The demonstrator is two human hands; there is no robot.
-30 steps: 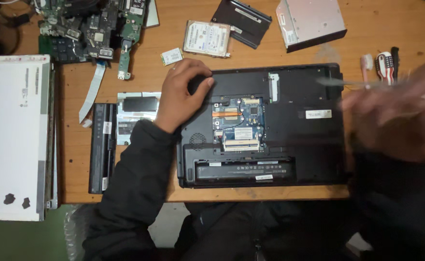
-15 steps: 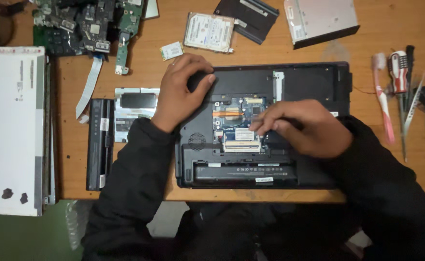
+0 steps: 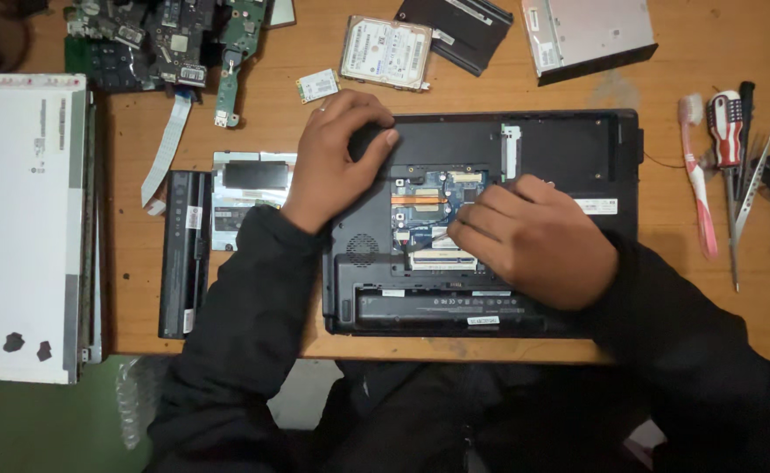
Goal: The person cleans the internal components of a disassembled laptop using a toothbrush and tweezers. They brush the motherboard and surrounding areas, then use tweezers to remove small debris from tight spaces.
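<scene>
Black upturned laptop [image 3: 569, 149] lies at the wooden table's [image 3: 647, 79] near edge, left hand [image 3: 337, 162] pressing flat on its far-left corner to steady it while right hand [image 3: 534, 236] pinches into the open circuit-board bay [image 3: 428, 206].

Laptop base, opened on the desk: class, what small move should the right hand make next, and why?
Probably a gentle lift with the fingertips. The right hand has its fingertips at the slot in the exposed board of the laptop base, while the left hand presses the upper left corner to steady it.
</scene>
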